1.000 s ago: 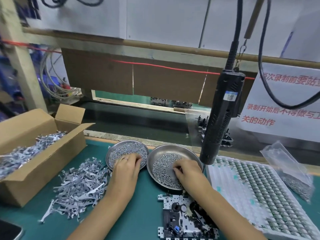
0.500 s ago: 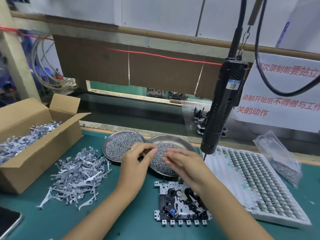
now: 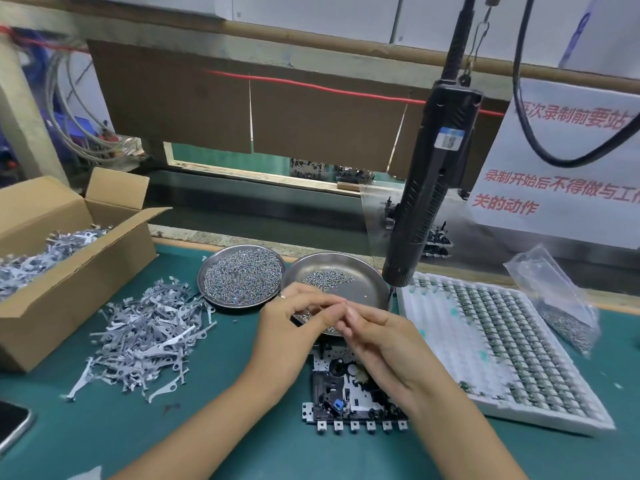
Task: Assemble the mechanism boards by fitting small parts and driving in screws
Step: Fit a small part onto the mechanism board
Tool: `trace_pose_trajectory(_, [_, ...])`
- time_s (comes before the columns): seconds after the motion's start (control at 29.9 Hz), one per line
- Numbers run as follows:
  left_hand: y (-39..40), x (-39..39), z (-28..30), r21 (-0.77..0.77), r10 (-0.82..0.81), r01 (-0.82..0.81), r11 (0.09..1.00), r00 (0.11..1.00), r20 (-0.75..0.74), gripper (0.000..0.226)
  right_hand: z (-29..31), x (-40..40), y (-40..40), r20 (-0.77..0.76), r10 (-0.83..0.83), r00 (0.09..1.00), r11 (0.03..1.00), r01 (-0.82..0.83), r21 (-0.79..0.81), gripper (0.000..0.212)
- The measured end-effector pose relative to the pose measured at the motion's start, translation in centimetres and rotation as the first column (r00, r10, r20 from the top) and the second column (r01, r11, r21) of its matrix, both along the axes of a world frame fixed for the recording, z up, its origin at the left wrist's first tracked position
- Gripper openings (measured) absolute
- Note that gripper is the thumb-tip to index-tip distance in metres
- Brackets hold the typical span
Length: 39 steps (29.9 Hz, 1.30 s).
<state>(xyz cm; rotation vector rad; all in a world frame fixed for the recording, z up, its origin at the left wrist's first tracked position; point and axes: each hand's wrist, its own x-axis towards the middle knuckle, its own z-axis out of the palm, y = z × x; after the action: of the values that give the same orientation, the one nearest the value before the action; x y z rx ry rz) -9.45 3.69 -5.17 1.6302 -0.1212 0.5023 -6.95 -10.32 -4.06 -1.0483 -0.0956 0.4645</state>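
Observation:
A mechanism board (image 3: 332,393) lies on the green mat in front of me, partly under my right wrist. My left hand (image 3: 294,327) and my right hand (image 3: 381,341) meet fingertip to fingertip just above the board's far edge. Both pinch tiny screws that are hard to make out. Behind them stand two steel dishes: the left dish (image 3: 205,271) is full of screws, and the right dish (image 3: 369,271) holds fewer. A black electric screwdriver (image 3: 426,188) hangs on its cable above the right dish, and neither hand touches it.
A heap of grey metal levers (image 3: 149,334) lies left of the hands, beside an open cardboard box (image 3: 69,289) holding more. A white tray (image 3: 450,355) of small parts and a plastic bag (image 3: 561,299) sit on the right. A phone (image 3: 10,427) is at the lower left.
Both hands left the dishes, drew back toward me and came together over the board's far edge. The view tilted down slightly.

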Motion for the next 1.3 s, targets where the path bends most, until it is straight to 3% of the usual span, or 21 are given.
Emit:
trace_pose_trajectory(0.17, [-0.6,-0.5,0.0,0.077,0.065,-0.07,0.995,0.995,0.073,0.013,-0.2,-0.4,-0.4,0.015,-0.017,1.0,1.0,0.017,-0.022,0.023])
trace_pose_trajectory(0.33, [-0.5,-0.7,0.2,0.275,0.124,-0.174,0.946,0.974,0.19,0.016,-0.2,-0.6,-0.7,0.123,-0.028,0.992,0.991,0.043,-0.129,0.021])
trace_pose_trajectory(0.5, [-0.1,-0.6,0.4,0.317,0.095,-0.156,0.936,0.975,0.2,0.016,-0.2,-0.6,-0.8,0.28,-0.042,0.959,0.951,0.124,-0.285,0.015])
trace_pose_trajectory(0.8, [0.1,-0.4,0.0,0.391,0.079,-0.198,0.899,0.951,0.3,0.018,0.0,-0.6,-0.8,0.331,-0.01,0.944,0.941,0.121,-0.318,0.016])
trace_pose_trajectory(1.07, [0.5,-0.1,-0.4,0.329,0.016,-0.077,0.941,0.982,0.186,0.024,0.2,-0.5,-1.1,0.494,0.005,0.869,0.867,0.242,-0.436,0.013])
trace_pose_trajectory(1.17, [0.5,-0.1,-0.4,0.387,-0.031,-0.051,0.921,0.979,0.203,0.027,0.2,-0.4,-1.3,0.498,0.007,0.867,0.874,0.237,-0.424,0.012])
trace_pose_trajectory(1.3, [0.8,0.0,-0.3,0.296,-0.047,0.005,0.955,0.989,0.137,0.025,0.2,-0.5,-1.2,0.51,0.025,0.86,0.874,0.229,-0.429,0.013])
